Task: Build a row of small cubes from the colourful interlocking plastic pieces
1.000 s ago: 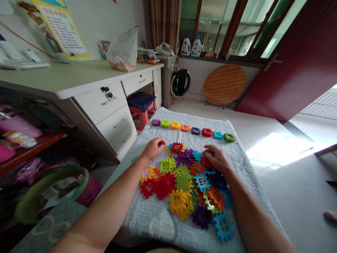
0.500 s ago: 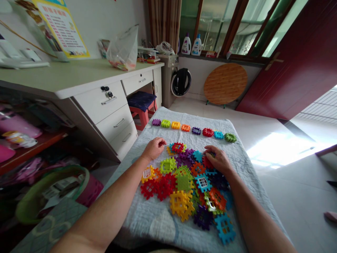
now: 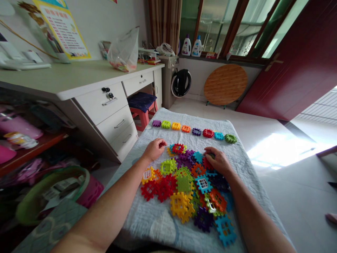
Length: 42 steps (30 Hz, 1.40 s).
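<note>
Red piece (image 3: 206, 164) partly hidden by right hand (image 3: 218, 160); poster's small print (image 3: 63, 30) blurred; door (image 3: 292, 66) cut off.

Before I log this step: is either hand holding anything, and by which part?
No piece shows in the curled left hand. The right hand covers part of a red piece; whether it grips it, and where, cannot be told.

Glare whitens the floor (image 3: 273, 147) right of the right hand (image 3: 218, 161); the shelf (image 3: 48, 143) left of the left hand (image 3: 154, 149) is dim, perhaps blurred.
</note>
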Tool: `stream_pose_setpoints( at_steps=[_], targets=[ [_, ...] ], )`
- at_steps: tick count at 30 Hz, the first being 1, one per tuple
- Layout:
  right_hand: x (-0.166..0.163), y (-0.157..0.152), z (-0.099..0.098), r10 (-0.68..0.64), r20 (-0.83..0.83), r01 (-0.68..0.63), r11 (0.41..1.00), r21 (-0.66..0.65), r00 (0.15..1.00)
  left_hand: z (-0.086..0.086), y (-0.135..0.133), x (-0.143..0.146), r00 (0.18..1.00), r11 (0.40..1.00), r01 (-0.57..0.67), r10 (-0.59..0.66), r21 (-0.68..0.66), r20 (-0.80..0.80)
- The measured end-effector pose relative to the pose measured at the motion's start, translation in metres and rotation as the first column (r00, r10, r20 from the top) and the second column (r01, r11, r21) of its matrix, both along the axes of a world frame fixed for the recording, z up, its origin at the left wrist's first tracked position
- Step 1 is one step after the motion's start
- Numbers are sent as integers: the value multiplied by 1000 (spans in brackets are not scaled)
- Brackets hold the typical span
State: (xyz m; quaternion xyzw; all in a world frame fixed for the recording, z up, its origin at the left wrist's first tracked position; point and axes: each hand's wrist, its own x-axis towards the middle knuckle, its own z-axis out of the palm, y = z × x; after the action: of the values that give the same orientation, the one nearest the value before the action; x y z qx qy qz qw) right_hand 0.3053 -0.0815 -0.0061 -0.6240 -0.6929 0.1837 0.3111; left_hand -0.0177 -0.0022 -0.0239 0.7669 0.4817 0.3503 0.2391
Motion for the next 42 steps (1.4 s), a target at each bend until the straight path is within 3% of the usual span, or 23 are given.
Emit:
stream_pose_setpoints(
  at_steps=[35,38,42],
  targets=[
    [2,1,-4,-2,15,2,1000,9,1000,2,1,2,998,1000,-6,6,6,-56],
    [1,-1,2,-8,18,7,999,41,1000,2,0,2,998,1000,-12,12,5,-55],
    [-12,-3,22,-14,38,7,984,181,999,2,0,3,999,1000,-15,15,11,-50]
  ],
)
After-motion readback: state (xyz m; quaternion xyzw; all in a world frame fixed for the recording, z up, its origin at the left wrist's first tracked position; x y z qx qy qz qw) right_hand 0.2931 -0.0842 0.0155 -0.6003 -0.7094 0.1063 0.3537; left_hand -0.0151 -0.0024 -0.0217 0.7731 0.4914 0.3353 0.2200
